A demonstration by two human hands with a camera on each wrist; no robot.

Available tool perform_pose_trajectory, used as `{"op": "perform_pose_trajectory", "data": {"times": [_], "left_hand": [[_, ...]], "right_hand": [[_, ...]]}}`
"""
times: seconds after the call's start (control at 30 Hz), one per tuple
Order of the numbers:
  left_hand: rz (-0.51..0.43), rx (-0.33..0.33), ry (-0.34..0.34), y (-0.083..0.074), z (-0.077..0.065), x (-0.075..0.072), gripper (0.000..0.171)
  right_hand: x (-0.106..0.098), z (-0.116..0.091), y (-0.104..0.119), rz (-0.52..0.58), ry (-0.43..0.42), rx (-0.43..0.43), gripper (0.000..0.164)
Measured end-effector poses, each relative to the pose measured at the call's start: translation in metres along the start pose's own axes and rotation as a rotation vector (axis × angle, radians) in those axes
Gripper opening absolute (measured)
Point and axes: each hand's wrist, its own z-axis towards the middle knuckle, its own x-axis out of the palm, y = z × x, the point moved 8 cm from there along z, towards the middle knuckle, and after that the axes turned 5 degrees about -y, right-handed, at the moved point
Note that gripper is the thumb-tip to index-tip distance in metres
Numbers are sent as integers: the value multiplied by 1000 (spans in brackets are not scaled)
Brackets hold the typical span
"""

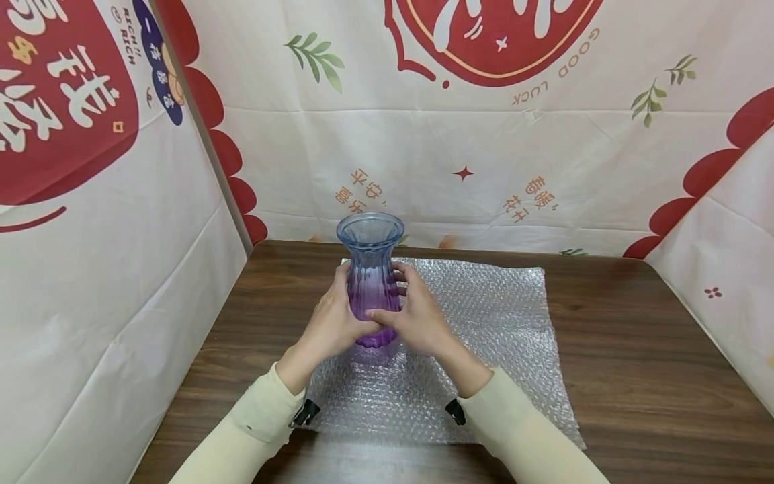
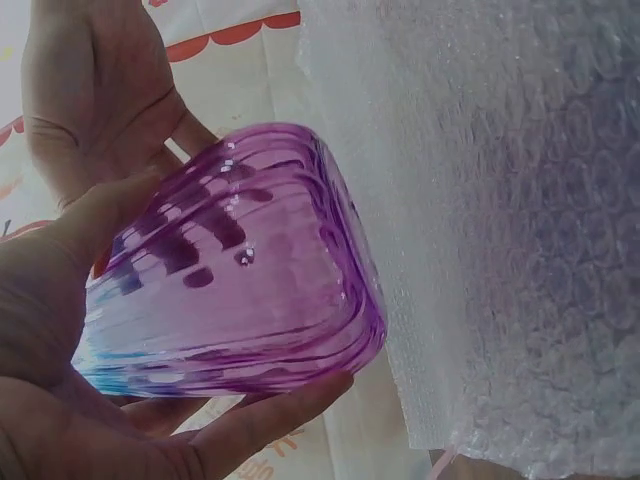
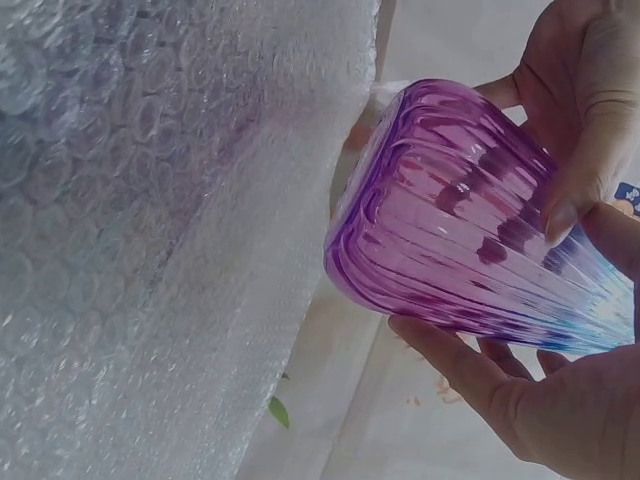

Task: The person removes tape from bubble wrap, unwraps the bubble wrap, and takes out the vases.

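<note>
A ribbed glass vase (image 1: 370,279), blue at its flared rim and purple at the base, stands nearly upright between both hands in the head view. My left hand (image 1: 331,319) grips its left side, and my right hand (image 1: 423,312) grips the right side, thumbs crossing near each other in front. In the left wrist view the vase's purple base (image 2: 270,260) shows, with fingers wrapped along its sides. The right wrist view also has the purple base (image 3: 430,210), apart from the bubble wrap (image 3: 150,240). Fingers behind the vase are partly hidden.
A sheet of bubble wrap (image 1: 496,323) lies flat on the dark wooden table (image 1: 641,363), under and right of the vase. Printed white cloth (image 1: 574,161) hangs behind the table's back edge, with more cloth (image 1: 109,282) along the left side.
</note>
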Motion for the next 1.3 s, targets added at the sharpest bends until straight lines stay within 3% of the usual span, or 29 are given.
{"op": "perform_pose_trajectory", "data": {"times": [0.6, 0.9, 1.3], "left_hand": [[5, 39, -112, 8, 5, -15, 117], [-8, 32, -130, 11, 6, -21, 115], [-2, 23, -184, 18, 8, -38, 112]], "right_hand": [[8, 7, 13, -7, -28, -75, 90], [11, 10, 15, 32, -6, -89, 89], [17, 13, 13, -38, 24, -112, 92]]}}
